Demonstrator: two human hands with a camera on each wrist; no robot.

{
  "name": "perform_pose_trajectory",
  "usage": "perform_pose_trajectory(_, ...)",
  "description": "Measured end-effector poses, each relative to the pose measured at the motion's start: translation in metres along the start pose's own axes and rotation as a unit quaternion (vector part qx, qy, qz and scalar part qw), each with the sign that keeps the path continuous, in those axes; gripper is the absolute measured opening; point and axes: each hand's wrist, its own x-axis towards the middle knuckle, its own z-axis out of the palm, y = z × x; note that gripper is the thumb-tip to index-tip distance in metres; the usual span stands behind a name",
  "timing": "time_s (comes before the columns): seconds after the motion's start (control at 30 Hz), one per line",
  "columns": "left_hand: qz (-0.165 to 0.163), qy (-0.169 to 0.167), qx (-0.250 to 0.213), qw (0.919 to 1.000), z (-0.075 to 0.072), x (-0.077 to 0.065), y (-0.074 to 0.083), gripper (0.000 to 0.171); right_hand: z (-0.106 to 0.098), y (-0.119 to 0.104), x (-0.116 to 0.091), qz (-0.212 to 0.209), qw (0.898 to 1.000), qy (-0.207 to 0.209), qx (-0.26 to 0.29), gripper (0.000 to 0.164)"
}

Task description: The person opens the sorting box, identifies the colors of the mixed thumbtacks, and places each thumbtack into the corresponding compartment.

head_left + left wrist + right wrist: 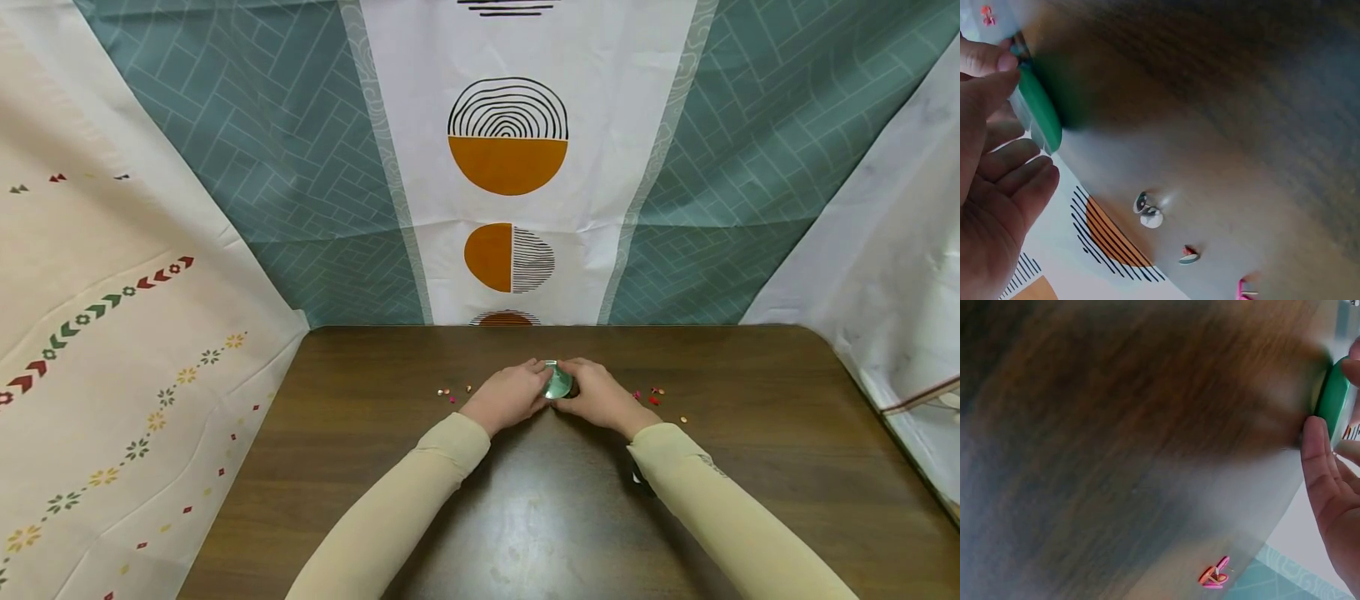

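Observation:
Near the far side of the table, both hands meet at a flat, round green object [558, 382] with a shiny top. My left hand [510, 397] grips its left side; in the left wrist view the thumb is at its edge, with other fingers curled below. The right hand [596, 395] holds the opposite side, and the right wrist view shows fingertips against the green rim [1333, 400]. The object's underside is hidden, so its exact kind cannot be told.
Small pink, orange and white pieces [452, 399] lie left of the hands. Several red and orange ones [654, 401] are on the right. A small dark thing with a white spot [637, 478] is partly behind the right sleeve. Patterned cloth hangs behind the brown table [360, 500].

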Motion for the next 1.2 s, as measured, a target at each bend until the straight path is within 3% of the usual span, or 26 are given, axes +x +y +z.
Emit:
perform_pose_trajectory(0.1,0.009,-0.001,0.002,1.0,-0.003,0.001,0.0,0.05,0.0,0.001,0.001,-0.003,1.0,-0.002,0.017,0.062)
perform_pose_trajectory(0.33,0.033,-0.002,0.03,0.999,-0.004,0.006,-0.003,0.044,0.0,0.004,0.004,0.001,1.0,0.004,0.001,0.059)
perform_pose_trajectory(0.57,0.055,0.008,0.041,0.9976,-0.003,0.007,-0.007,0.038,-0.002,0.007,0.003,-0.011,0.999,-0.008,0.029,0.062)
perform_pose_trajectory(0.9,0.058,0.017,0.021,0.998,-0.005,0.007,-0.009,0.036,0.0,0.004,0.007,-0.004,1.0,0.005,0.007,0.04)
perform_pose_trajectory(1.2,0.093,-0.002,0.102,0.9904,0.0,0.012,-0.009,0.041,0.0,0.001,0.011,0.013,1.0,0.002,-0.026,0.044)
